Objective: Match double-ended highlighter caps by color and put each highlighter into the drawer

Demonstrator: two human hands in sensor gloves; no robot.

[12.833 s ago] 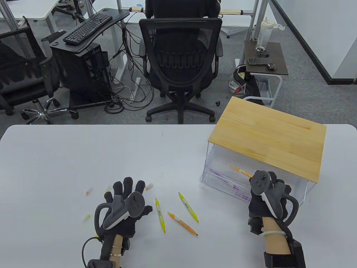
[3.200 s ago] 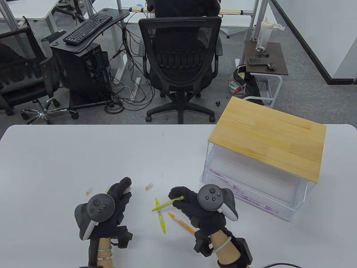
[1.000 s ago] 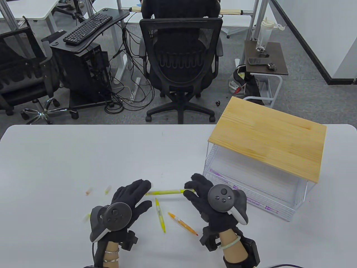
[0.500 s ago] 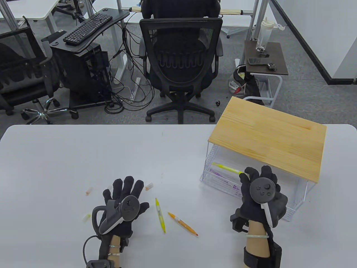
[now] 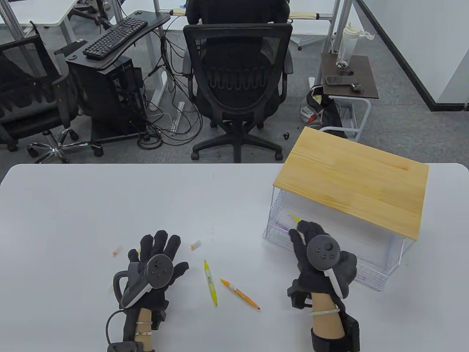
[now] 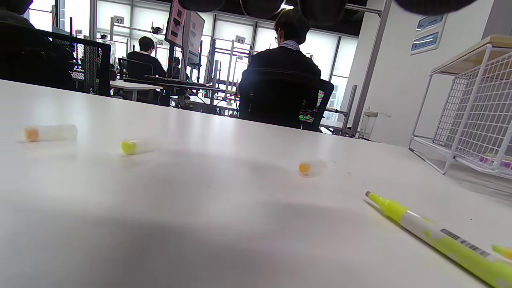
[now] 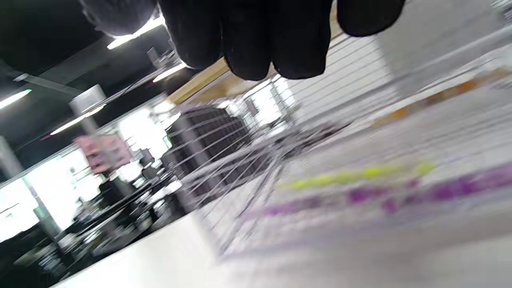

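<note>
Yellow highlighter [image 5: 294, 217] lies in the drawer [image 5: 381, 279] just past the right hand [image 5: 322, 256], fingers [image 5: 306, 229] loose; left hand [image 5: 154, 271] flat, spread on the counter [image 5: 110, 205].

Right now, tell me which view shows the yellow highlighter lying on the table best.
The table view: the yellow highlighter shows whole. The left wrist view shows only its near end, close up; the right wrist view misses it.

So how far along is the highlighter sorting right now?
Done: purple highlighters lie in the white wire drawer. In hand: the right hand is over the drawer, where a yellow highlighter shows beyond its fingertips; grip unclear. Left: a yellow highlighter and an orange highlighter on the white table with loose caps. The left hand rests flat.
</note>
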